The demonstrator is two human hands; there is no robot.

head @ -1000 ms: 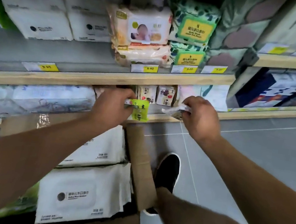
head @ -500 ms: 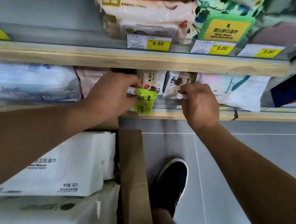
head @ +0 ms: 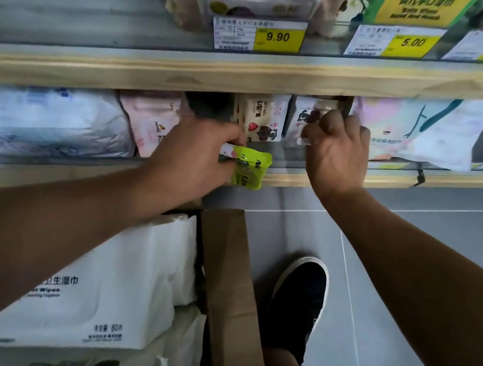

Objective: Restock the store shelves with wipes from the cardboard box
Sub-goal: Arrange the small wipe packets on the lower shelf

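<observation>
Both arms reach out toward the lower wooden-edged shelf. The left hand has its fingers curled round a small lime-green soft pack of wipes, pinching it along with a thin white packet edge; the green pack hangs just over the shelf's front lip, at about 11 o'clock from the black shoe with a white sole on the grey tiled floor. The right hand, at 1 o'clock from that shoe, curls its fingers over a small white wipes pack printed with cartoon figures standing upright on the shelf, just beside a matching cream pack to its left. Below the left forearm, at 8 o'clock, the open brown cardboard box holds large white wipes packs stacked flat. On the shelf above, yellow price tags read 9.90 and 5.00.
</observation>
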